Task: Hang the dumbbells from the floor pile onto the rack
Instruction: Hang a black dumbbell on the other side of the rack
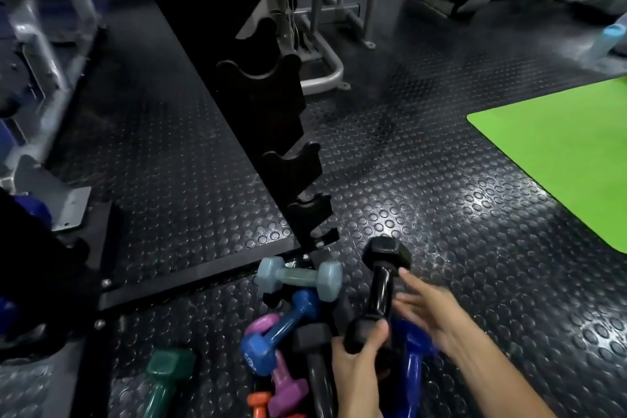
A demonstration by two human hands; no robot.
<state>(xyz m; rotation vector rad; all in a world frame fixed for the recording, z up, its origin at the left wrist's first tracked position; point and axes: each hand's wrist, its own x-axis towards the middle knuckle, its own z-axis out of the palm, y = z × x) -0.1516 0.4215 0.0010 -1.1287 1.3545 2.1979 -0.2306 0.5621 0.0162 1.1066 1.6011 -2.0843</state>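
Left hand (pixel 356 355) grip curled round the black dumbbell's (pixel 381 288) lower head, above the floor pile (pixel 288 326). Right hand (pixel 431 312) spread, blurred, apparently beside the handle. One-ended hold risks slippage.

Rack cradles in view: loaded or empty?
Empty. Every visible cradle on the black rack is bare; the dumbbells still lie on the floor, apart from the black dumbbell gripped by the left hand.

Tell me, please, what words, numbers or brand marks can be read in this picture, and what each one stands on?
None can be read.
Blue dumbbell: pale marks on its near end face, too blurred to read.
Black dumbbell, rack and green mat: no text shows.
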